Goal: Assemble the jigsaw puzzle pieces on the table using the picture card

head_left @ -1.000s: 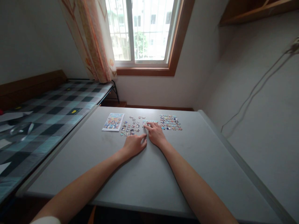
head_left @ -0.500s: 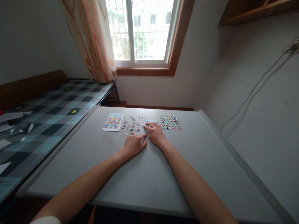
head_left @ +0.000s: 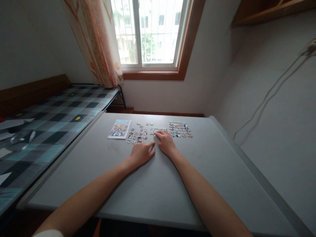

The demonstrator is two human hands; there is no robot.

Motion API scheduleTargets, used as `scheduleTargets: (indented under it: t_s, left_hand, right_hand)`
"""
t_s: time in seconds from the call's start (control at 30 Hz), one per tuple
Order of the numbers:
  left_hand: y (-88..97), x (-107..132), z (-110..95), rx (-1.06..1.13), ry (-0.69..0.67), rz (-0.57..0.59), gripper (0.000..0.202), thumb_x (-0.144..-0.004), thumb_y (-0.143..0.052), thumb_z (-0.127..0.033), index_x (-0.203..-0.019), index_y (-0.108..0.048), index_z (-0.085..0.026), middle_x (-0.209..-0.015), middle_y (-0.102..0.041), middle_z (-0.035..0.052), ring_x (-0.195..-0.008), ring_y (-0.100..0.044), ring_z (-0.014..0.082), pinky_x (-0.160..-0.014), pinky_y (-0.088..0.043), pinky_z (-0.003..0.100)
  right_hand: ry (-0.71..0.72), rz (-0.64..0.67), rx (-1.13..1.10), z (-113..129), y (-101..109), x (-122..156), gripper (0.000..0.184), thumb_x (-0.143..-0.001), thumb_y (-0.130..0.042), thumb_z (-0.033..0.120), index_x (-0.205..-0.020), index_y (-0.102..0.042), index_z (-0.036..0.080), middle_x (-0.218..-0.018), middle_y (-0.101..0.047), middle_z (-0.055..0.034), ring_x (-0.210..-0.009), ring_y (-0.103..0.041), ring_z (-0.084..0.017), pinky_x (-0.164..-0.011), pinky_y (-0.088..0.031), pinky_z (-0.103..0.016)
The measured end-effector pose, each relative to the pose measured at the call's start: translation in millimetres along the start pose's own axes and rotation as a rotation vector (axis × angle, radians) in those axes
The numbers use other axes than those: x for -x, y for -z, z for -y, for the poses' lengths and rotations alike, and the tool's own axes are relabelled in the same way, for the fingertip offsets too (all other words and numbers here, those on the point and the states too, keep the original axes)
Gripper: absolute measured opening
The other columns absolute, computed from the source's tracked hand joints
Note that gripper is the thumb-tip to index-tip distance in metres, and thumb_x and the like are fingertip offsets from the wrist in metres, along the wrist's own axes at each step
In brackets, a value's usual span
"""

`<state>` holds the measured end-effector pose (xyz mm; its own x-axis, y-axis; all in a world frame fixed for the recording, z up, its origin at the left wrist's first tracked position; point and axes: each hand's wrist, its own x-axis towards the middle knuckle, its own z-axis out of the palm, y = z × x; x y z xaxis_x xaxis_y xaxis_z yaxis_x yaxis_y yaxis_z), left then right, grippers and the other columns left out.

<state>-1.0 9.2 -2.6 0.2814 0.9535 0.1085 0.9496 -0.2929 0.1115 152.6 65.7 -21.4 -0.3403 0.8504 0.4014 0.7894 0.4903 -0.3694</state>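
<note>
1. Filling most of the view, the grey table (head_left: 197, 171) carries everything and serves as the landmark; both bare forearms lie across it from its near edge.
2. Off the table's left side stands a bed (head_left: 49, 115) with a checked cover.
3. Behind the table's far edge is a window (head_left: 148, 33) with a curtain (head_left: 98, 42).
4. Near the table's middle, the left hand (head_left: 142, 154) rests palm down, loosely curled, grip holding nothing, forefinger stretched toward the right hand.
5. Just beside it, the right hand (head_left: 166, 143) lies flat, fingertips on a small joined strip of puzzle pieces (head_left: 158, 129); whether it pinches one cannot be told.
6. Toward the table's far edge lie a picture card (head_left: 119, 128), scattered loose pieces (head_left: 137, 135) and a denser pile (head_left: 180, 129).
</note>
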Motion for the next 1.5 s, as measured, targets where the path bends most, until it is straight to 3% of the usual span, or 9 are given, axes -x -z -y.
scheduleTargets:
  t_s: [0.13, 0.23, 0.57, 0.77, 1.03, 1.5]
  left_hand:
    - [-3.0, 0, 2, -0.004, -0.006, -0.005, 0.039, -0.088, -0.036, -0.045, -0.119, -0.058, -0.035, -0.080, -0.071, 0.0052, -0.074, -0.065, 0.0217, -0.068, -0.043, 0.030]
    - [-4.0, 0, 3, -0.004, -0.009, -0.014, 0.040, -0.088, -0.036, -0.046, -0.120, -0.057, -0.036, -0.081, -0.071, 0.0052, -0.075, -0.065, 0.0222, -0.068, -0.043, 0.031]
    - [0.0, 0, -1, -0.030, 0.020, 0.010, 0.042, -0.088, -0.036, -0.045, -0.123, -0.055, -0.031, -0.083, -0.070, 0.0069, -0.077, -0.065, 0.0218, -0.069, -0.044, 0.030]
    - [5.9, -5, 6, -0.116, 0.180, -0.051, 0.052, -0.089, -0.032, -0.046, -0.131, -0.047, -0.019, -0.084, -0.070, 0.0120, -0.076, -0.065, 0.0262, -0.067, -0.044, 0.033]
    - [6.6, -7, 11, -0.126, 0.181, -0.019, 0.045, -0.088, -0.033, -0.047, -0.110, -0.061, -0.020, -0.083, -0.069, 0.0112, -0.076, -0.065, 0.0262, -0.066, -0.044, 0.032]
    - [8.6, -7, 11, -0.013, 0.165, 0.033, 0.039, -0.092, -0.031, -0.038, -0.116, -0.059, -0.026, -0.090, -0.069, 0.0112, -0.082, -0.065, 0.0230, -0.071, -0.043, 0.031]
  right_hand:
    - [-0.085, -0.020, -0.025, 2, 4, 1, 0.026, -0.081, -0.043, 0.009, -0.079, -0.067, 0.019, -0.085, -0.063, -0.0053, -0.089, -0.051, -0.019, -0.082, -0.037, -0.028]
    - [-0.118, 0.026, -0.020, 4, 7, 1, 0.025, -0.080, -0.044, 0.009, -0.068, -0.063, 0.019, -0.077, -0.061, -0.0034, -0.077, -0.052, -0.016, -0.073, -0.036, -0.027]
    - [-0.104, 0.065, -0.031, 1, 3, 1, 0.023, -0.079, -0.045, 0.011, -0.067, -0.062, 0.020, -0.078, -0.061, -0.0025, -0.075, -0.053, -0.015, -0.073, -0.032, -0.026]
    - [-0.090, 0.068, -0.037, 0, 3, 1, 0.024, -0.080, -0.045, 0.011, -0.067, -0.063, 0.020, -0.076, -0.061, -0.0020, -0.075, -0.053, -0.014, -0.073, -0.033, -0.025]
    - [-0.089, 0.071, -0.049, 0, 4, 1, 0.025, -0.080, -0.044, 0.011, -0.066, -0.062, 0.020, -0.077, -0.061, -0.0018, -0.075, -0.053, -0.014, -0.074, -0.032, -0.025]
    - [-0.095, 0.088, -0.050, 1, 6, 1, 0.024, -0.080, -0.045, 0.010, -0.068, -0.064, 0.020, -0.078, -0.061, -0.0024, -0.075, -0.053, -0.015, -0.075, -0.033, -0.025]
